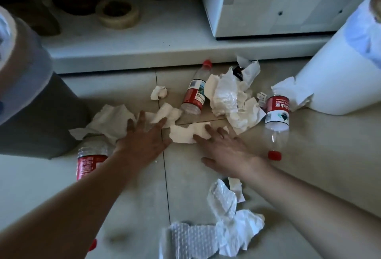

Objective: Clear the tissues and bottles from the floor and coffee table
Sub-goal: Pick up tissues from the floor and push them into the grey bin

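Three bottles point(194, 91) lie among scattered tissues point(188, 133); left hand point(142, 139) and right hand point(224, 151) spread flat.

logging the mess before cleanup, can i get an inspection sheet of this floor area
surface: pale tiled floor, littered.
job's things: three red-label bottles lie flat: middle bottle, right bottle, left bottle partly under the left forearm. Crumpled tissues piled between the middle and right bottles; a tissue scrap lies between the hands.
clutter: bubble wrap and torn wrapping near the bottom edge.
grippers: left hand and right hand both flat, fingers spread over tissues, gripping nothing.
cables: nothing seen.
surroundings: dark bin left, white bin right, low white shelf holding a tape roll and a white box.
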